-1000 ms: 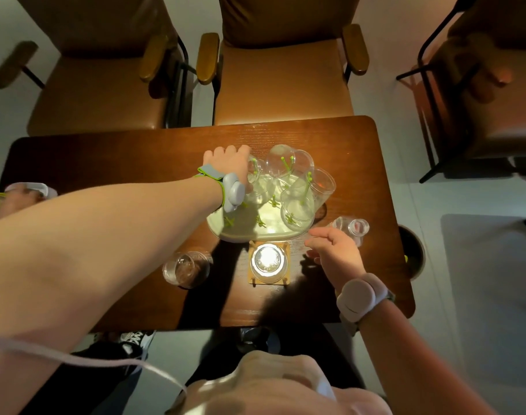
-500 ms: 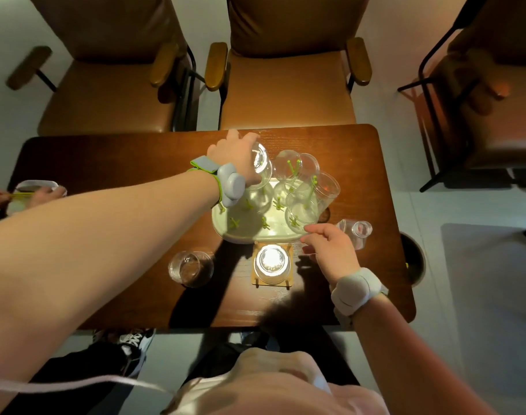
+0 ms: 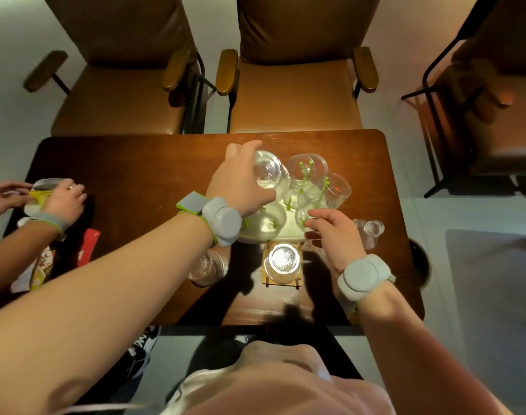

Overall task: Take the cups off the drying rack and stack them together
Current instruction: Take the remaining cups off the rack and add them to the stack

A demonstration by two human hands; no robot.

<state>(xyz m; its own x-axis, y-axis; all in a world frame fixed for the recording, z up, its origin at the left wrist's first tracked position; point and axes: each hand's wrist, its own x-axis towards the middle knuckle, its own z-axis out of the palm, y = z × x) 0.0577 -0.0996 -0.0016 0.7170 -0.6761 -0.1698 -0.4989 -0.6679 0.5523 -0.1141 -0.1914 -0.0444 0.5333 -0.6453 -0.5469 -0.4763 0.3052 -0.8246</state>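
**What's on your table**

You're looking down on a dark wooden table (image 3: 142, 163) with rounded corners. On its far right part sits a pale drying rack (image 3: 285, 232) with green pegs. Just in front of the rack, a wooden coaster (image 3: 281, 281) carries an upturned glass (image 3: 282, 260). Left of the coaster stands a clear cup (image 3: 206, 266); right of the rack stands a small clear cup (image 3: 371, 232). Some packets (image 3: 46, 259) lie at the left edge.
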